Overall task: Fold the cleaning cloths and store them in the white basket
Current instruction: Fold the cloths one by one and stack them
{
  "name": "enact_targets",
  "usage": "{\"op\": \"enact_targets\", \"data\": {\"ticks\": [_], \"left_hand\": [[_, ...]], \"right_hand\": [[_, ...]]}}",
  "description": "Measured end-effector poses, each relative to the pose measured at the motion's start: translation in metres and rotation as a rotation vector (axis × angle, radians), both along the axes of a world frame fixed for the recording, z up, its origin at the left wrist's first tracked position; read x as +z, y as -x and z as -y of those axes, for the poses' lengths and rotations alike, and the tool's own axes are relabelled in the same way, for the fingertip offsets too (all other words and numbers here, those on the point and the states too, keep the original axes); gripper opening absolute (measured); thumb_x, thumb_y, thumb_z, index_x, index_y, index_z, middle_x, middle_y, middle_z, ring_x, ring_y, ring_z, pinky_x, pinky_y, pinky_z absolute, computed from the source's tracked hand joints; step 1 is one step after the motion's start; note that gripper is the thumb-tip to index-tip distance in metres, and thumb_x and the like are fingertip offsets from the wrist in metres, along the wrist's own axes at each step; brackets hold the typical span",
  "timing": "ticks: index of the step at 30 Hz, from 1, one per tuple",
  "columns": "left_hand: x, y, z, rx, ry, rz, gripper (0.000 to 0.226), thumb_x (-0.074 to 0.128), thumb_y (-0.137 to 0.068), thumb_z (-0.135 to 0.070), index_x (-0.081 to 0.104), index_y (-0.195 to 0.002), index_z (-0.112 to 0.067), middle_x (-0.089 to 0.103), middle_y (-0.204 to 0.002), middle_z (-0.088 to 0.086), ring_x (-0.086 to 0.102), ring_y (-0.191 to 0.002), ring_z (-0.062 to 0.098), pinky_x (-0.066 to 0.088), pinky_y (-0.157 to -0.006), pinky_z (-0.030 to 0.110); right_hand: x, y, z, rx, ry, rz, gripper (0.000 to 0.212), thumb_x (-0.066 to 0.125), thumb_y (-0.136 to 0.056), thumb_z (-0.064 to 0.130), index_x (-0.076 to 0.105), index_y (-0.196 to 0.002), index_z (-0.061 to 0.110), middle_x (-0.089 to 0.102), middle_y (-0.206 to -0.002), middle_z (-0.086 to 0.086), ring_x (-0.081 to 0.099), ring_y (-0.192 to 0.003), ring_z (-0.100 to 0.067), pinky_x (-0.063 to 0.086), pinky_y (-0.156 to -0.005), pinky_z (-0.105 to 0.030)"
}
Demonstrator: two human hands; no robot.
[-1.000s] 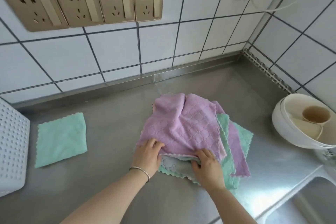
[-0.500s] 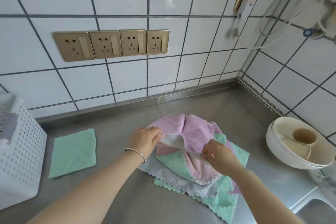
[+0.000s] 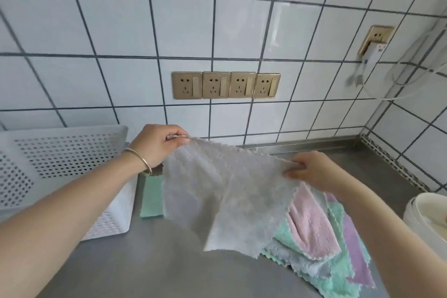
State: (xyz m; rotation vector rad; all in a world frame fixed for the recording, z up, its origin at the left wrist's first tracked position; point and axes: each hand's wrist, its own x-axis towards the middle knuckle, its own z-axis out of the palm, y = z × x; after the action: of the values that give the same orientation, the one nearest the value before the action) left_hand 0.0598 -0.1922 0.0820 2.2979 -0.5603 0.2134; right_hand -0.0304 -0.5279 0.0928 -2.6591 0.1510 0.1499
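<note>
- The left hand pinches one top corner of a pale grey, scallop-edged microfibre cloth; the right hand pinches the opposite corner, holding it in the air above the steel counter.
- Its hanging lower edge sits near the loose heap of pink, green, grey and purple cloths; it may drag over them and disturb the heap.
- A light pinch could slip, dropping a corner and skewing the fold.
- The white perforated plastic basket stands left, beside a folded green cloth; a wide swing could knock it.
</note>
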Motion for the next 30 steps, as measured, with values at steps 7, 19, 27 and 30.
{"op": "enact_targets", "data": {"ticks": [7,19,27,30], "left_hand": [[0.010,0.054,-0.088,0.061,0.044,-0.100,0.016,0.053,-0.092,-0.023,0.066,-0.090,-0.034,0.070,-0.086,-0.018,0.060,-0.085,0.001,0.037,-0.073,-0.001],[-0.140,0.224,-0.129,-0.076,-0.222,-0.666,0.028,0.044,-0.088,-0.054,0.043,-0.079,-0.080,0.059,-0.091,-0.047,0.055,-0.097,-0.019,0.043,-0.093,0.011],[-0.201,0.263,-0.118,-0.087,-0.343,-0.902,0.025,0.043,-0.096,-0.030,0.062,-0.108,-0.039,0.056,-0.089,-0.031,0.057,-0.088,-0.011,0.040,-0.080,0.003],[-0.195,0.249,-0.113,-0.037,-0.323,-0.885,0.032,0.043,-0.096,-0.028,0.050,-0.070,-0.047,0.053,-0.059,-0.030,0.048,-0.059,-0.015,0.034,-0.060,0.002]], "right_hand": [[-0.008,0.010,-0.068,-0.002,-0.297,0.282,0.017,0.062,-0.087,0.018,0.058,-0.071,0.023,0.060,-0.068,-0.010,0.048,-0.059,-0.018,0.035,-0.056,-0.028],[-0.169,0.130,-0.101,0.103,-0.253,-0.238,0.073,0.063,-0.086,0.010,0.045,-0.065,0.078,0.061,-0.058,0.012,0.055,-0.077,-0.007,0.038,-0.063,-0.004],[-0.217,0.166,-0.090,0.144,-0.092,-0.509,0.065,0.063,-0.084,0.026,0.038,-0.056,0.078,0.038,-0.051,0.057,0.053,-0.068,0.018,0.036,-0.064,0.001],[-0.214,0.157,-0.089,0.127,-0.122,-0.515,0.050,0.060,-0.086,0.023,0.048,-0.062,0.065,0.050,-0.052,0.043,0.052,-0.058,0.010,0.036,-0.058,-0.007]]}}
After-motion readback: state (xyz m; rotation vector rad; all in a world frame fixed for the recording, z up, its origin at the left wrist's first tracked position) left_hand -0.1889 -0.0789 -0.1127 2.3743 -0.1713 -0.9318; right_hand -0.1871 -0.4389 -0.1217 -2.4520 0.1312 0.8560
